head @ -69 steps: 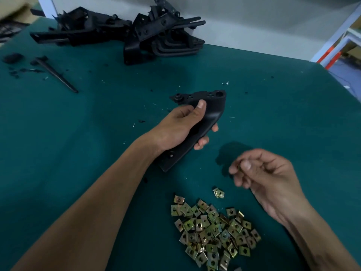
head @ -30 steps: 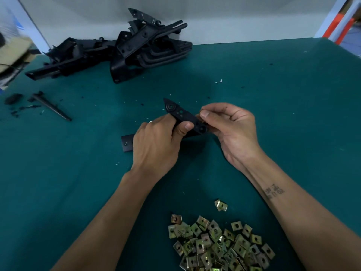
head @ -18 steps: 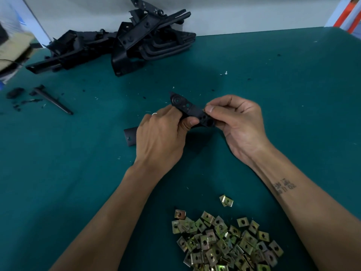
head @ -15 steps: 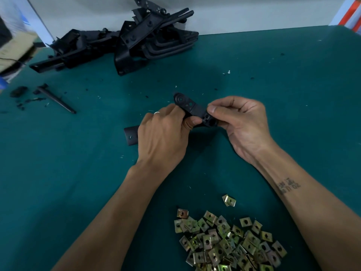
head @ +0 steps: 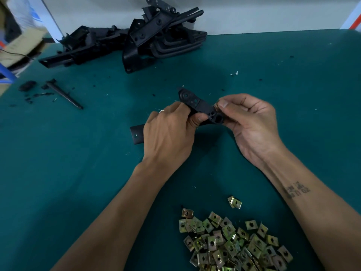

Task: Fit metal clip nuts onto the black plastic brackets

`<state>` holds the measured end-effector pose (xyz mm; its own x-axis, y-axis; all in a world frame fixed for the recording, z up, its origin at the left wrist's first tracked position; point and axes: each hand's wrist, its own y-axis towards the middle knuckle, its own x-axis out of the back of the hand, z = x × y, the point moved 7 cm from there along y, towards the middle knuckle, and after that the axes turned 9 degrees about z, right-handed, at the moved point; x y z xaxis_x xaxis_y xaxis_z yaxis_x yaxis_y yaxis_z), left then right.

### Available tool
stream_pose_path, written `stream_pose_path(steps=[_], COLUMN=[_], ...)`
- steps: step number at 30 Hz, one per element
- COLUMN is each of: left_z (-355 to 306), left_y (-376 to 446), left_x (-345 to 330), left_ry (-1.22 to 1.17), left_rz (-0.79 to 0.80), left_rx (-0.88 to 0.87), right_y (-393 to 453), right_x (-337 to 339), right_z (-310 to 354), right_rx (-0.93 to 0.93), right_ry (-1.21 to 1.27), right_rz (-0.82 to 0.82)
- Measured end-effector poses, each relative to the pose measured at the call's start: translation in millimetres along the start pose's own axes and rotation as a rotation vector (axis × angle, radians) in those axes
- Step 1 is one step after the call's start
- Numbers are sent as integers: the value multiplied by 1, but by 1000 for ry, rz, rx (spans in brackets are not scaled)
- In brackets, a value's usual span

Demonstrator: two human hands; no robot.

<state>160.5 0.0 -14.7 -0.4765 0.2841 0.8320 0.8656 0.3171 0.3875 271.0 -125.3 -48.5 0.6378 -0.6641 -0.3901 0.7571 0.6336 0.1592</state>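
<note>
1. My right hand (head: 252,122) pinches a clip nut (head: 216,106) between thumb and fingers at the end of the black bracket (head: 197,106). Only a sliver of brass shows, so I cannot tell whether it has started onto the edge. If it goes on skewed, I expect it to jam or spring out of the pinch.
2. My left hand (head: 168,133) wraps the bracket's middle, thumb near the end hole, holding it above the bench (head: 78,173). A loose grip there would let the bracket twist as I push.
3. A nut that slips could drop among the pile of clip nuts (head: 232,243) near me, or skitter across the green surface.
4. The heap of black brackets (head: 136,38) at the far edge lies well apart and poses no risk.
</note>
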Motion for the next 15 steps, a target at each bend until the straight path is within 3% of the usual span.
stream_pose_path(steps=[7,15], left_z=[4,2], left_y=[0,1], left_x=[-2,-5], left_ry=[-11,-20], left_rz=[19,51], left_rx=[29,13], right_y=[-1,1], right_x=[-2,-1], right_z=[-1,2], right_rx=[14,24], right_ry=[-84,-4], right_rz=[37,24])
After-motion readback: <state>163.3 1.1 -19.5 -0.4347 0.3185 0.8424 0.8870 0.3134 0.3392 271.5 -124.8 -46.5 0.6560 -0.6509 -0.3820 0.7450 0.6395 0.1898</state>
